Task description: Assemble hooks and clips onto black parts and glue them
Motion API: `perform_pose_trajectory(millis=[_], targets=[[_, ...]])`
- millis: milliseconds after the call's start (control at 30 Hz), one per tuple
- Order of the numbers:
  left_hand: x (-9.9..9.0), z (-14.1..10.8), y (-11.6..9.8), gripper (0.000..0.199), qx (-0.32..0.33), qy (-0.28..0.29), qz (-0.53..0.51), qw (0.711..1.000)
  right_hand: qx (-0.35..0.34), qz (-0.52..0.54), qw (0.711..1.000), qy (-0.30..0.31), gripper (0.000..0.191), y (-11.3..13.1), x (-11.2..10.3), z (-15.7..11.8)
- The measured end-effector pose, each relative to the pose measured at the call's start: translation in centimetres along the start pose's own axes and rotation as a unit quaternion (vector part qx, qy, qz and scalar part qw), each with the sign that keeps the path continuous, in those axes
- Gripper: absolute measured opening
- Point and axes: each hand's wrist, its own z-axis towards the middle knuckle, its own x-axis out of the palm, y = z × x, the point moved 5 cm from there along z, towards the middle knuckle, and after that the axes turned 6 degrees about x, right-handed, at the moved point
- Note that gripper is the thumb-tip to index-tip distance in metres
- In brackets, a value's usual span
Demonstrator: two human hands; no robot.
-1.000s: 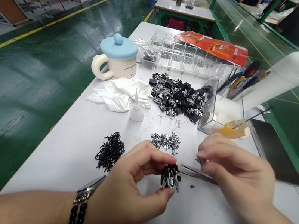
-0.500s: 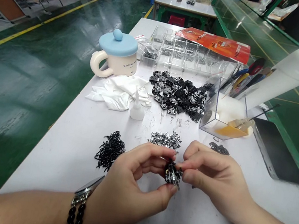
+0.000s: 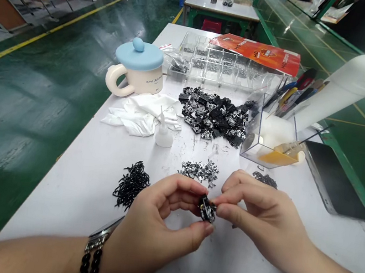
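A small black-and-silver metal assembly (image 3: 207, 209) is gripped between the thumb and fingers of my left hand (image 3: 156, 231), above the white table. My right hand (image 3: 263, 214) pinches at the assembly's right side, thumb and index finger close together; whatever lies between those fingertips is too small to make out. Just beyond my hands lies a pile of small silver parts (image 3: 199, 170). Left of them is a heap of thin black pieces (image 3: 131, 184). Some dark small parts (image 3: 265, 179) sit behind my right hand. Farther back, many similar black-and-silver assemblies (image 3: 215, 114) are heaped.
A small dropper bottle (image 3: 164, 137), white cloth (image 3: 144, 114) and lidded mug (image 3: 145, 77) stand left. Behind is a clear compartment tray (image 3: 209, 77) under an orange packet (image 3: 258, 52). On the right are a clear tool box (image 3: 265, 156), a phone (image 3: 338, 179) and a white bottle (image 3: 360, 84).
The whole view has shifted slightly. The assembly is turned a little in my left fingers, and my right fingertips stay against its side.
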Motion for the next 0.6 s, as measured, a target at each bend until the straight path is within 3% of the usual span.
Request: perform_pose_trajectory(millis=[200,600], targets=[[0.0,0.1,0.0,0.030,0.008,-0.002,0.014,1.000,-0.023,-0.112,0.993,-0.039,0.009,1.0,0.1,-0.5],[-0.2,0.0,-0.2,0.034,0.044,-0.018,0.048,0.998,-0.072,-0.121,0.984,-0.106,0.014,1.7,0.2,-0.9]])
